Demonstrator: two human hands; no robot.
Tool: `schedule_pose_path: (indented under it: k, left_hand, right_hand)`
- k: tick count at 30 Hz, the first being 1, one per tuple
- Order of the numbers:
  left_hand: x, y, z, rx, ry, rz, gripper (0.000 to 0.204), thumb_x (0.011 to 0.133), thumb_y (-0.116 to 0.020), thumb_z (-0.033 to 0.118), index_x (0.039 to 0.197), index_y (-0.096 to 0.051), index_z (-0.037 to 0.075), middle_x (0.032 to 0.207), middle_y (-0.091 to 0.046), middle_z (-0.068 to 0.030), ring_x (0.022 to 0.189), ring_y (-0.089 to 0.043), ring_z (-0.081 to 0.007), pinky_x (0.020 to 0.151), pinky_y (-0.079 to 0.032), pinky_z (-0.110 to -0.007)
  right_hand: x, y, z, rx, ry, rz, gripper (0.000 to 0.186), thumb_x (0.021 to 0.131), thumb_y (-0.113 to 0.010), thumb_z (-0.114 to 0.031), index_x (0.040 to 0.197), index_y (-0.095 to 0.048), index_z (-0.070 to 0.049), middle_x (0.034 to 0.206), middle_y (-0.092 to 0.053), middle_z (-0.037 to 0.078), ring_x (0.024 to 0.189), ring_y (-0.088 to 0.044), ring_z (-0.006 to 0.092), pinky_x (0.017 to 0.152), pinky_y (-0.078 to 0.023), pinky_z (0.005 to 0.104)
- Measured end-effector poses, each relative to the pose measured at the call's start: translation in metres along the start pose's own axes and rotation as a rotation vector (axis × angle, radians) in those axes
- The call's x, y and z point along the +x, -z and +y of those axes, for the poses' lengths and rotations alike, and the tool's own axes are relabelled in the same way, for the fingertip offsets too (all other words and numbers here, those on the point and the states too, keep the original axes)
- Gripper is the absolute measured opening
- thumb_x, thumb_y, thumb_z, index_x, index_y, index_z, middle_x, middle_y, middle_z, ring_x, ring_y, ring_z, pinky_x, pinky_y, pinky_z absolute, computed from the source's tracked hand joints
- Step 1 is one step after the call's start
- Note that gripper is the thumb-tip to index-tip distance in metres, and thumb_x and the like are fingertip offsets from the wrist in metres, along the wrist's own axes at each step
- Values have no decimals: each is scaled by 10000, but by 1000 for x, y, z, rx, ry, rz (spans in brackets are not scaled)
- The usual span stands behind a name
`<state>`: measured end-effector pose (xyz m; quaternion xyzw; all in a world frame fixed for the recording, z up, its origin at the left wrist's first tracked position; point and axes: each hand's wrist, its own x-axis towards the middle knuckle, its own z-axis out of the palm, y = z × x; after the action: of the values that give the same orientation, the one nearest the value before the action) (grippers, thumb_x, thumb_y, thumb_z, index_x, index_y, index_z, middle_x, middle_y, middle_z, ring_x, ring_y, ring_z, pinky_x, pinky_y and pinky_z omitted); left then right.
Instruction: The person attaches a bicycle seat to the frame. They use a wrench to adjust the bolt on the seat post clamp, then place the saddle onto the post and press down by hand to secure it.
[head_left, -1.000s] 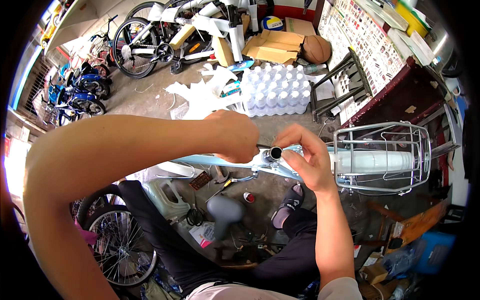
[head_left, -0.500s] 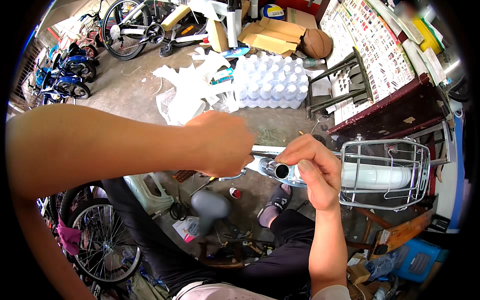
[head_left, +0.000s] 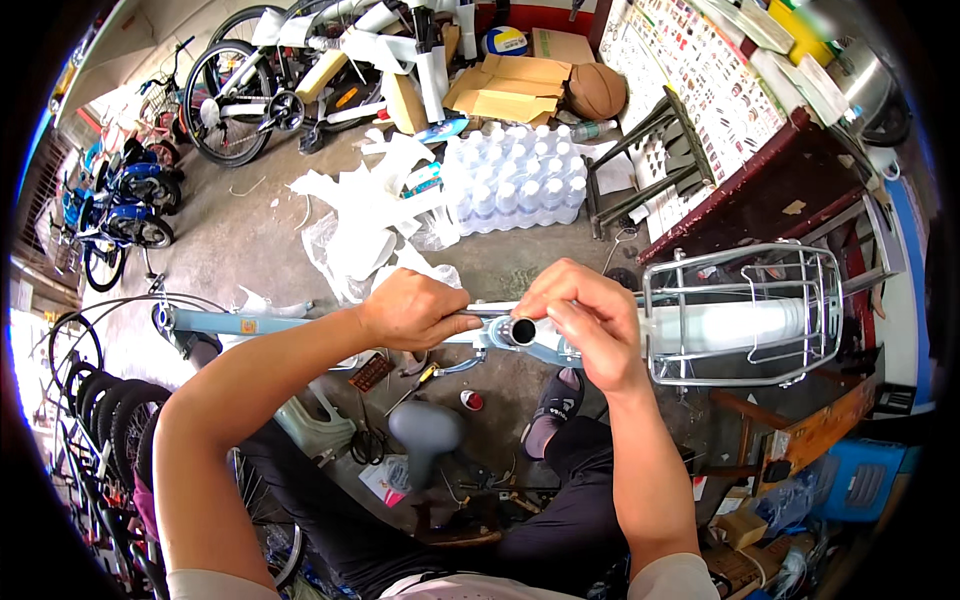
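A light-blue bicycle frame [head_left: 245, 325] stretches across in front of me, its open round seat tube [head_left: 520, 332] facing up. My left hand [head_left: 415, 310] is closed on a slim metal tool [head_left: 488, 308], its kind unclear, which reaches right along the far side of the tube. On the tube's other side, my right hand [head_left: 590, 320] is closed, thumb and fingers pinched beside the clamp area. What those fingertips grip is hidden. A silver rear rack [head_left: 655, 330] sits over a white fender [head_left: 725, 322], just right of my right hand.
A grey bicycle saddle [head_left: 425, 428] and a yellow-handled screwdriver [head_left: 428, 374] lie on the floor below the frame. Bottled water [head_left: 515, 185] stands beyond it, beside white wrapping [head_left: 355, 210]. A black metal stand [head_left: 650, 150] and a blue case [head_left: 862, 480] are at right.
My left arm has swung down and left, so the hand is now left of the seat tube instead of partly over it. My right hand stays by the tube. The view has shifted.
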<state>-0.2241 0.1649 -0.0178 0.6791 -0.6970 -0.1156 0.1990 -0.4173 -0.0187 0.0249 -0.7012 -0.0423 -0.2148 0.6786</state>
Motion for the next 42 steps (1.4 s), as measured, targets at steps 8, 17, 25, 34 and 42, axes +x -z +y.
schedule_pose_path:
  k: [8, 17, 25, 34, 42]
  left_hand:
    - [29, 86, 37, 253, 289, -530, 497, 981, -541, 506, 841, -710, 60, 772, -695, -174, 723, -668, -397, 668, -521, -515]
    - [70, 116, 89, 512, 203, -704, 437, 977, -570, 437, 790, -719, 71, 709, -687, -147, 690, -685, -374, 649, -534, -487]
    - [80, 108, 97, 458, 450, -853, 500, 986, -549, 474, 908, -755, 25, 851, -725, -188, 823, -714, -375, 748, -565, -478]
    - [74, 107, 91, 403, 413, -846, 496, 997, -533, 466, 911, -752, 29, 850, -721, -191, 835, -702, -395, 757, -556, -494]
    - [39, 87, 50, 297, 207, -597, 413, 981, -552, 399, 764, -690, 76, 662, -647, -162, 664, -649, -395, 614, -495, -512]
  right_hand:
    - [-1, 2, -3, -53, 59, 6, 129, 927, -596, -74, 910, -693, 9, 909, -698, 84, 858, -614, 173, 788, -453, 308]
    - [-1, -4, -2, -11, 51, 73, 165, 932, -618, -136, 898, -711, -4, 865, -691, 70, 853, -615, 179, 800, -451, 317]
    - [0, -4, -2, -37, 62, 70, 162, 926, -625, -141, 891, -708, -6, 827, -675, 65, 809, -596, 175, 765, -444, 318]
    - [0, -1, -7, -60, 42, 30, 107, 909, -632, -89, 891, -708, -16, 849, -694, 59, 801, -600, 187, 758, -447, 327]
    - [1, -6, -1, -47, 91, 47, 96, 891, -627, -74, 889, -710, -25, 859, -711, 71, 819, -622, 209, 780, -452, 331]
